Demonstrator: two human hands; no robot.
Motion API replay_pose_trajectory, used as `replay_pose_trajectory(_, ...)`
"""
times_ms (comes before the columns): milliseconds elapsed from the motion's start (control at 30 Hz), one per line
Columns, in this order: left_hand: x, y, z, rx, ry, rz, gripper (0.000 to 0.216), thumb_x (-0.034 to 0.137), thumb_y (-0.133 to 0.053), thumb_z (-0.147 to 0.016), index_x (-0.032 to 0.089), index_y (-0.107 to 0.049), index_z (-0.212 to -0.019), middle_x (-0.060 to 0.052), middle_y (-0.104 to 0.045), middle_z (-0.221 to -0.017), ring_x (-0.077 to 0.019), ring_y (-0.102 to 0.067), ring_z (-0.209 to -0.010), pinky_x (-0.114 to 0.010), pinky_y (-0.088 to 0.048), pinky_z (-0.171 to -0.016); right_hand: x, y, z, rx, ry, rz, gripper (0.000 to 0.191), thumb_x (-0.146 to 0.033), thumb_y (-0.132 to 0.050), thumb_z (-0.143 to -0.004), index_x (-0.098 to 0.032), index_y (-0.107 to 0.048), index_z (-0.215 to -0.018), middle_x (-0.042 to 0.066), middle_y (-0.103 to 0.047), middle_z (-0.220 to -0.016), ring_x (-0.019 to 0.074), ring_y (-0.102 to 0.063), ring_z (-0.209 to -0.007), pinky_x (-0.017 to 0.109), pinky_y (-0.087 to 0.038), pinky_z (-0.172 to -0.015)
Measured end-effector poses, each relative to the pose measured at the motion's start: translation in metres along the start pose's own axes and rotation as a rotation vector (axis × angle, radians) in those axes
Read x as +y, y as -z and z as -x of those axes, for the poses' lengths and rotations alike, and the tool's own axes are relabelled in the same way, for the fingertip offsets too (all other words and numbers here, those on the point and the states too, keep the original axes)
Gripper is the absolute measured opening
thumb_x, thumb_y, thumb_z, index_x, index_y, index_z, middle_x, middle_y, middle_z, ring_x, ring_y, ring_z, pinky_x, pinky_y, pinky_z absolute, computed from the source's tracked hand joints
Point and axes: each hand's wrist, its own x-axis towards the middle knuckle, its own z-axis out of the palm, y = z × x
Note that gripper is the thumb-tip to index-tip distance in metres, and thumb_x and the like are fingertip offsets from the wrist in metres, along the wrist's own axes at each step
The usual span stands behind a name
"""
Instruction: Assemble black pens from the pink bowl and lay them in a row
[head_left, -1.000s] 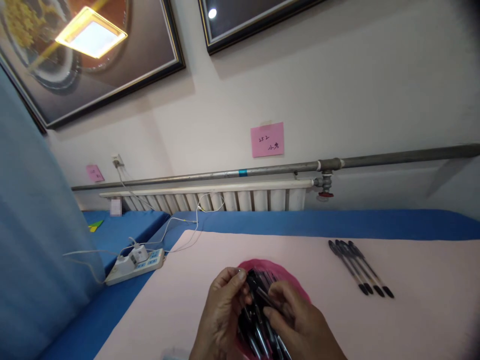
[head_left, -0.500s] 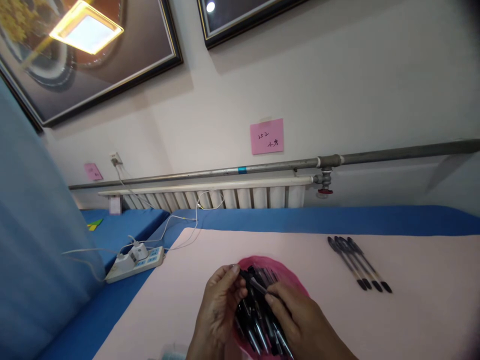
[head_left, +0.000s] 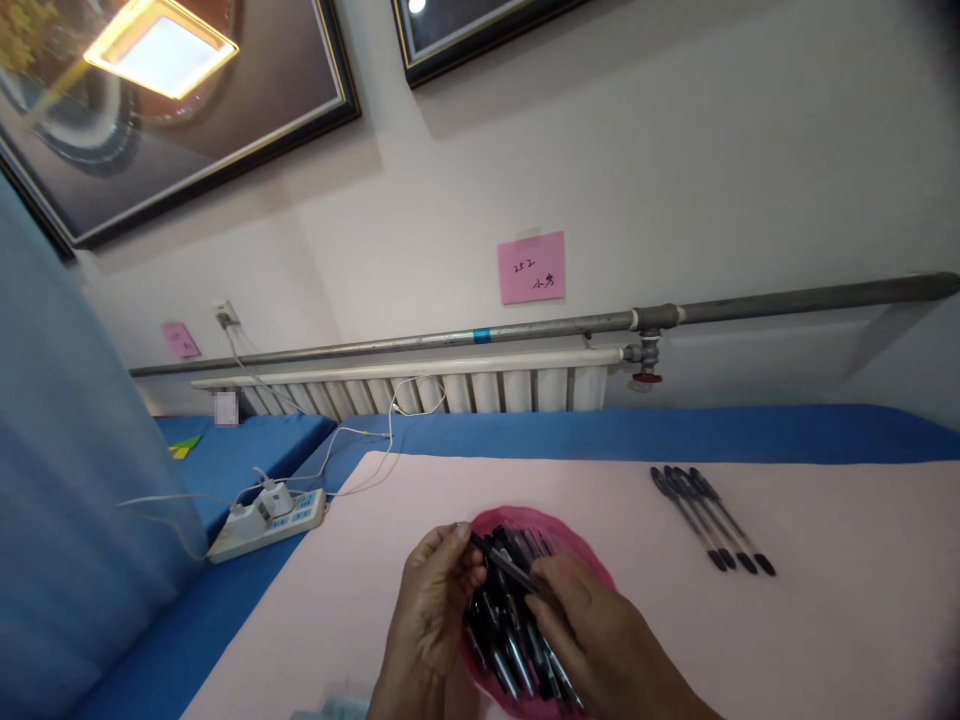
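A dark pen (head_left: 506, 566) spans the gap between my two hands, over the basket. My left hand (head_left: 435, 595) pinches its black upper-left end between thumb and forefinger. Around the other end, the fingers of my right hand (head_left: 589, 615) are closed, hiding part of it. Just beneath lies a pink basket (head_left: 600, 562) filled with black and clear pens (head_left: 510, 640), partly covered by both hands. Off to the right, several capped black pens (head_left: 712, 520) lie side by side on the pink sheet (head_left: 847, 600).
A white power strip (head_left: 266, 525) with plugs and cables sits on the blue table surface (head_left: 150, 640) at the left, near a blue curtain (head_left: 67, 450). A radiator (head_left: 517, 390) and a pipe (head_left: 787, 297) run along the wall. Something pale blue (head_left: 334, 705) shows at the bottom edge.
Both hands keep hold of the pen above the basket, with only a slight shift of the fingers. The whole view has moved a little.
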Motion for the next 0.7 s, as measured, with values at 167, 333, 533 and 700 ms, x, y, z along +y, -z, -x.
replay_pose_trajectory(167,0.0005,-0.0009,0.0009,0.010,-0.005,-0.013,0.028,0.025,-0.082,-0.054,0.013,-0.059,-0.065,0.001,-0.060,-0.053,-0.0064,-0.054,-0.048,-0.015,-0.045,-0.048,0.0007,0.0002,0.0001,-0.018,-0.023,-0.031,0.017,-0.029,-0.041,-0.090,-0.024,-0.056,-0.096,0.003,-0.066,-0.084,0.0191,-0.063,-0.075,0.033,-0.050,-0.066)
replay_pose_trajectory(333,0.0008,-0.0009,0.0015,-0.002,-0.002,-0.059,0.030,0.028,-0.082,-0.052,0.013,-0.058,-0.062,0.001,-0.059,-0.052,-0.0059,-0.052,-0.046,-0.015,-0.043,-0.047,0.0032,-0.0015,0.0011,0.036,0.078,0.103,0.011,-0.025,-0.047,-0.086,-0.023,-0.057,-0.089,0.005,-0.064,-0.084,0.0203,-0.061,-0.075,0.034,-0.048,-0.065)
replay_pose_trajectory(533,0.0009,0.0015,0.0010,-0.036,-0.057,-0.146,0.029,0.032,-0.080,-0.055,0.013,-0.058,-0.060,0.001,-0.058,-0.053,-0.0062,-0.051,-0.047,-0.018,-0.041,-0.049,-0.0035,0.0034,0.0010,-0.047,-0.034,-0.021,0.015,-0.026,-0.041,-0.089,-0.023,-0.054,-0.082,0.001,-0.061,-0.075,0.0169,-0.058,-0.066,0.031,-0.045,-0.059)
replay_pose_trajectory(700,0.0033,-0.0015,0.0045,-0.016,-0.089,-0.287,0.030,0.037,-0.078,-0.056,0.013,-0.060,-0.063,0.001,-0.059,-0.055,-0.0072,-0.051,-0.048,-0.020,-0.039,-0.050,-0.0057,0.0018,0.0004,-0.075,-0.080,-0.132,0.013,-0.023,-0.044,-0.086,-0.024,-0.056,-0.090,0.002,-0.065,-0.084,0.0195,-0.061,-0.074,0.033,-0.046,-0.064)
